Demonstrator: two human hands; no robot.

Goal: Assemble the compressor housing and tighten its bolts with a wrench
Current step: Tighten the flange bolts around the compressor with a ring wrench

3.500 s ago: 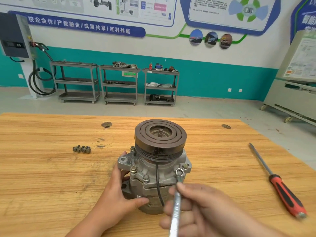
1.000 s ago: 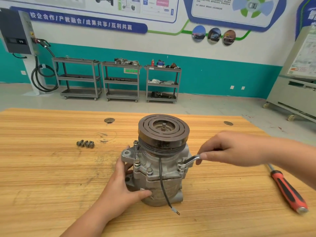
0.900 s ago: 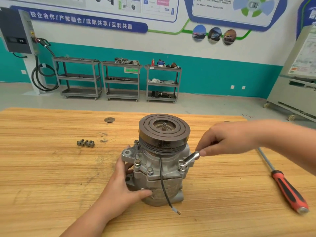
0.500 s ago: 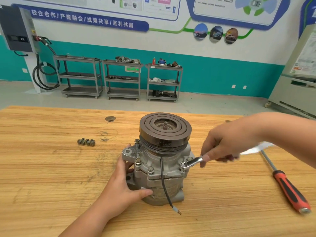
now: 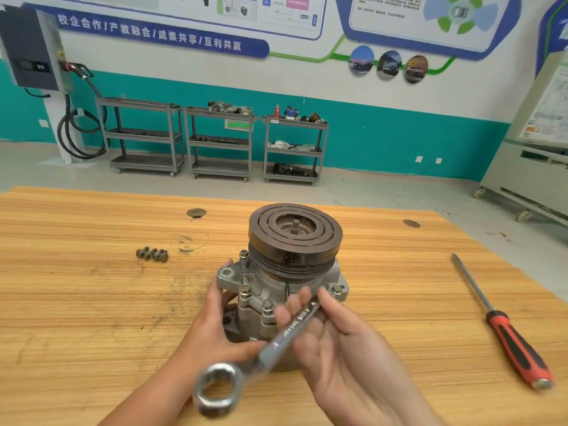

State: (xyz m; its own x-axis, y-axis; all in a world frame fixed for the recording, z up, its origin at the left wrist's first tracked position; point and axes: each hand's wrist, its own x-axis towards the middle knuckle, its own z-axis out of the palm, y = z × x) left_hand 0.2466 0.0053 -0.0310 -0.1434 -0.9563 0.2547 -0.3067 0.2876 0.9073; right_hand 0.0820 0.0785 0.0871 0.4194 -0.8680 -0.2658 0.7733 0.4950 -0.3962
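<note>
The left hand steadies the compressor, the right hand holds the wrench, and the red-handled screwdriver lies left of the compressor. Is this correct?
One detail is wrong: the head view shows the red-handled screwdriver lying right of the compressor, on the table. The left hand does steady the compressor and the right hand holds the wrench.

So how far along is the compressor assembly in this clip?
Done: the compressor stands assembled, with four visible flange bolts seated. In hand: the left hand grips it while the right hand holds the wrench, whose far end is hidden behind that hand, so engagement is unclear. Left: bolt tightness cannot be judged; three loose bolts lie on the table.
</note>
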